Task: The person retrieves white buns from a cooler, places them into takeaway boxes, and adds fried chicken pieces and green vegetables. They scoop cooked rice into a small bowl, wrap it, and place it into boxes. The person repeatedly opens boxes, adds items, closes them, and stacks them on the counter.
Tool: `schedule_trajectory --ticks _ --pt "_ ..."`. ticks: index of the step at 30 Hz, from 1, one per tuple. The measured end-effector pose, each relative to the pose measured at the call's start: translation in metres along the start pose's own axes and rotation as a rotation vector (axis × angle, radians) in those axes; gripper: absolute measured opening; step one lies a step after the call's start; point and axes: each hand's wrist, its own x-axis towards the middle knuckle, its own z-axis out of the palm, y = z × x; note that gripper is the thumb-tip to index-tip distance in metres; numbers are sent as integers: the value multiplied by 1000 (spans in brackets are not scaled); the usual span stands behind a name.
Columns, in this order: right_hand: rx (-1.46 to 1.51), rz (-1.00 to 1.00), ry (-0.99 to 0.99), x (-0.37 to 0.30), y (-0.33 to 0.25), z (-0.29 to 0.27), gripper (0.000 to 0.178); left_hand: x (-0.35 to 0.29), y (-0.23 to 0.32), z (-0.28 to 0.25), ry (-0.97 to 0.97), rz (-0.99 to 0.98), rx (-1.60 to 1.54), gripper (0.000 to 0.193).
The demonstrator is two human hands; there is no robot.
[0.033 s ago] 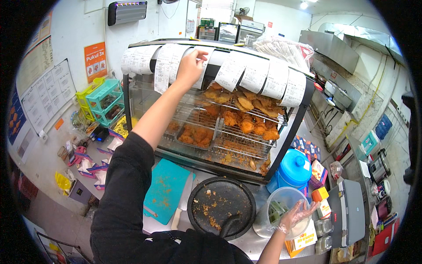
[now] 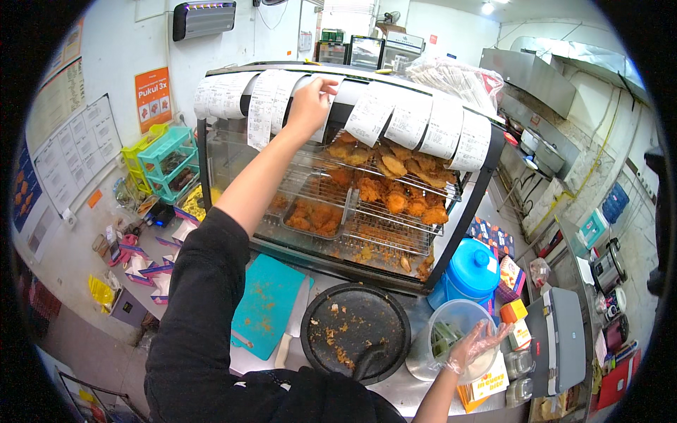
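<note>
My bare left hand (image 2: 312, 107) reaches up to the top edge of a glass display case (image 2: 338, 255). Its bent fingers close at a printed paper receipt (image 2: 331, 116), partly hidden behind the hand. My right hand (image 2: 476, 347), in a clear plastic glove, is over the right side of a translucent tub (image 2: 427, 345), fingers apart. Green pieces (image 2: 444, 337) show inside the tub. Left of it stands a black stone mortar (image 2: 328, 317) with crumbs and a dark pestle (image 2: 367, 361). Fried chicken (image 2: 396, 203) lies on the case's wire racks.
A teal cutting board (image 2: 264, 310) with crumbs and a knife (image 2: 296, 314) lie left of the mortar. Behind the tub stands a blue lidded container (image 2: 471, 271). More receipts (image 2: 441, 127) hang along the case top. Folded paper boxes (image 2: 159, 275) sit on the left counter.
My left hand and forearm have shifted very slightly, with the fingers a little more to the right. My right hand stays at the tub.
</note>
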Motion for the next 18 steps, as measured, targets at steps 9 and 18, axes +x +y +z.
schedule_trajectory --ticks 9,18 --pt "-27 -32 19 0 4 0 85 37 1 -59 359 -108 131 46" --pt "-14 -15 -9 0 7 1 83 15 0 0 78 -25 245 25"
